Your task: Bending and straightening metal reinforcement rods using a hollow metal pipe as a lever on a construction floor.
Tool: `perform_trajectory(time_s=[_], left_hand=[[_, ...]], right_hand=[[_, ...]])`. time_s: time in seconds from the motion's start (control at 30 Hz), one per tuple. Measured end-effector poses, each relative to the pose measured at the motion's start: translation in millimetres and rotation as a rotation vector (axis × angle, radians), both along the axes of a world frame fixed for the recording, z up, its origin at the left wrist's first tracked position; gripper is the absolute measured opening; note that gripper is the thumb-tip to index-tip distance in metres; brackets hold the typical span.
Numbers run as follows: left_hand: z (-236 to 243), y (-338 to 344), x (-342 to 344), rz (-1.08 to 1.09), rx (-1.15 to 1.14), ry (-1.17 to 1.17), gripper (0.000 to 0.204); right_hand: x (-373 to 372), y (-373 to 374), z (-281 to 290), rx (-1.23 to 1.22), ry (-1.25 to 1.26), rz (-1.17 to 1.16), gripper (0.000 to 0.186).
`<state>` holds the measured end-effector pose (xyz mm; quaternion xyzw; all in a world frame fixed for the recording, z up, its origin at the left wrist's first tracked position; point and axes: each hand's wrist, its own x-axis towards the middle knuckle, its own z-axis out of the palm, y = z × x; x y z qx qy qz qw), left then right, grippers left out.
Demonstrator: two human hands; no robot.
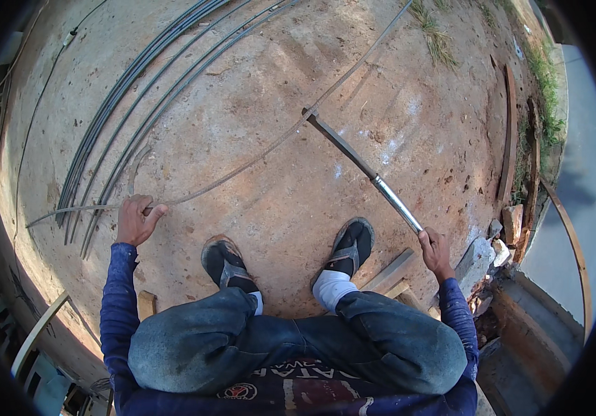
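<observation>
My left hand [140, 218] is closed around a long, thin steel rebar rod [248, 165], near the rod's left end. From there the rod runs in a curve up to the far right. My right hand [436, 254] grips the silvery pipe handle of a rebar bending bar [359, 161]. The dark far end of this bar meets the rod near the middle of the view. Whether its jaw is hooked around the rod is too small to tell. Both forearms are in dark blue sleeves, one on each side of my bent knees.
Several rebar rods [147, 90] lie in a bundle on the dirt ground at the left. A black cable [32, 118] runs beyond them. Broken concrete [475, 263] and wood pieces [389, 272] lie by my right arm. A plank [509, 135] lies along the right edge, near grass.
</observation>
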<state>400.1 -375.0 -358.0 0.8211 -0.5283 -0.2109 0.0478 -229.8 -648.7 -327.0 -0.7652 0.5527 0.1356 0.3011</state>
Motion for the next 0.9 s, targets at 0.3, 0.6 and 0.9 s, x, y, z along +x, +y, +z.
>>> perform_trajectory(time_s=[0.3, 0.6, 0.9], left_hand=[[21, -1, 10, 0.013, 0.034, 0.038, 0.061], [15, 2, 5, 0.079, 0.036, 0.021, 0.068], [10, -31, -20, 0.129, -0.027, 0.128, 0.07]], right_hand=[[0, -10, 16, -0.036, -0.092, -0.022, 0.065], [42, 32, 59, -0.122, 0.117, -0.124, 0.064], [57, 67, 37, -0.122, 0.104, -0.309, 0.068]])
